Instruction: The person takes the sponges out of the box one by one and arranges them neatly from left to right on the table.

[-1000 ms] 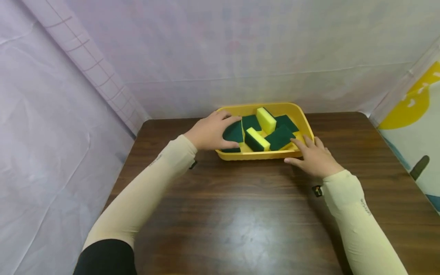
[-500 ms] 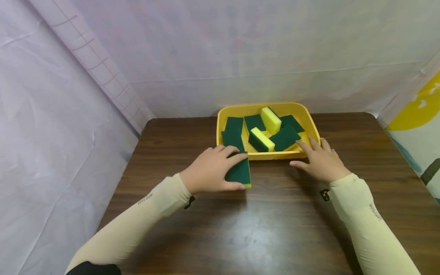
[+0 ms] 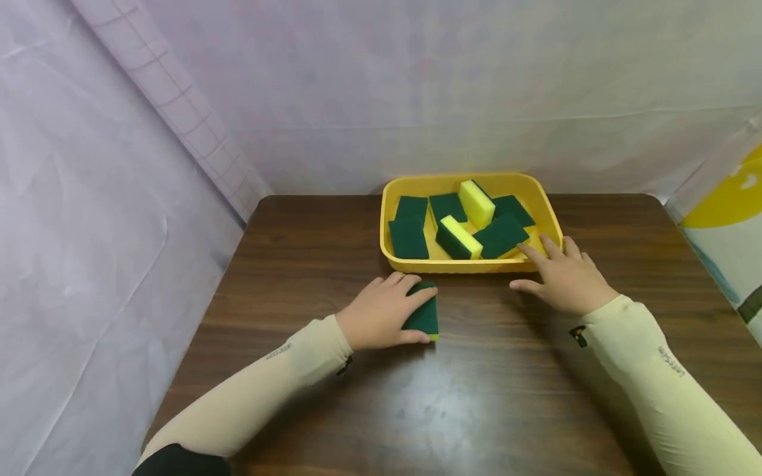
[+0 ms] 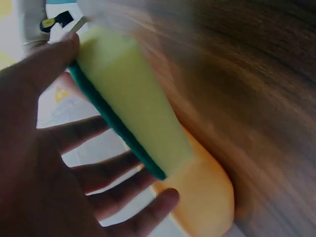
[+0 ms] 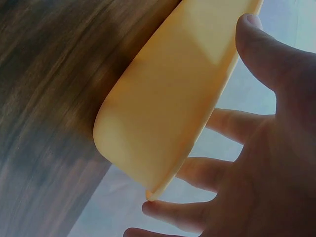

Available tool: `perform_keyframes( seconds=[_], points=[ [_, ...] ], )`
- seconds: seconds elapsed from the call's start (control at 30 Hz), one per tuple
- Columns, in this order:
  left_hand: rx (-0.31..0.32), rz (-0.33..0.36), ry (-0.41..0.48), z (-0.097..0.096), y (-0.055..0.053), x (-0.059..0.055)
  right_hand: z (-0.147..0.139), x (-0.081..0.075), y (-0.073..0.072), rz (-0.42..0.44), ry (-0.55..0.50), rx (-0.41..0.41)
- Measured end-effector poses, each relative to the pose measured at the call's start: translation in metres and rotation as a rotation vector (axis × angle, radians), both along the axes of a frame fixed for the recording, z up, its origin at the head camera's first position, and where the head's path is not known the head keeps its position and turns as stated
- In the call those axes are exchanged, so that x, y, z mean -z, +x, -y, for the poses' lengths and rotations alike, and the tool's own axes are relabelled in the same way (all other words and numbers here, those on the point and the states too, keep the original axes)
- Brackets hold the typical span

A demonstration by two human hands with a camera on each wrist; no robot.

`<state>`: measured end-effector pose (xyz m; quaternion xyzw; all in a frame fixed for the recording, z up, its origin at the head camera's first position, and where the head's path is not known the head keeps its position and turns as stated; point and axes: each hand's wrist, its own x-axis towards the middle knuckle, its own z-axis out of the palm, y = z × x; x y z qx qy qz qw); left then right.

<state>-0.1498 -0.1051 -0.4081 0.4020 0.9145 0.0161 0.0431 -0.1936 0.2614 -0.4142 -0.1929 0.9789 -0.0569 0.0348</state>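
Observation:
A scouring sponge (image 3: 425,317), green pad up and yellow foam below, is gripped between the thumb and fingers of my left hand (image 3: 381,314), low over the table in front of the tray. The left wrist view shows the sponge's yellow foam (image 4: 136,103) and its thin green edge. My right hand (image 3: 564,274) is at the front right corner of the yellow plastic tray (image 3: 470,266), fingers spread over the rim and thumb outside. From the right wrist, the tray wall (image 5: 153,98) fills the space before the loosely extended fingers of that hand (image 5: 261,158).
Several more sponges lie inside the tray, mostly green side up; two yellow-and-green ones (image 3: 458,237) stand on edge. The tray sits at the back of a brown wooden table (image 3: 476,396). White cloth (image 3: 333,86) hangs behind and to the left.
My left hand has lifted a sponge out of the tray's left end and brought it toward me, down to the table in front. The right hand has stayed by the tray's corner.

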Motion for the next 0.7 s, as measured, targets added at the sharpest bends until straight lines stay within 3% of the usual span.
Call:
perform_keyframes(
  seconds=[0.43,0.7],
  points=[
    [-0.04,0.032,-0.1,-0.014,-0.013,0.021,-0.001,0.002,-0.001,0.008,0.024,-0.013],
    [-0.031,0.029,-0.095,-0.012,-0.009,0.023,-0.002,0.005,0.001,-0.013,0.021,-0.008]
  ],
)
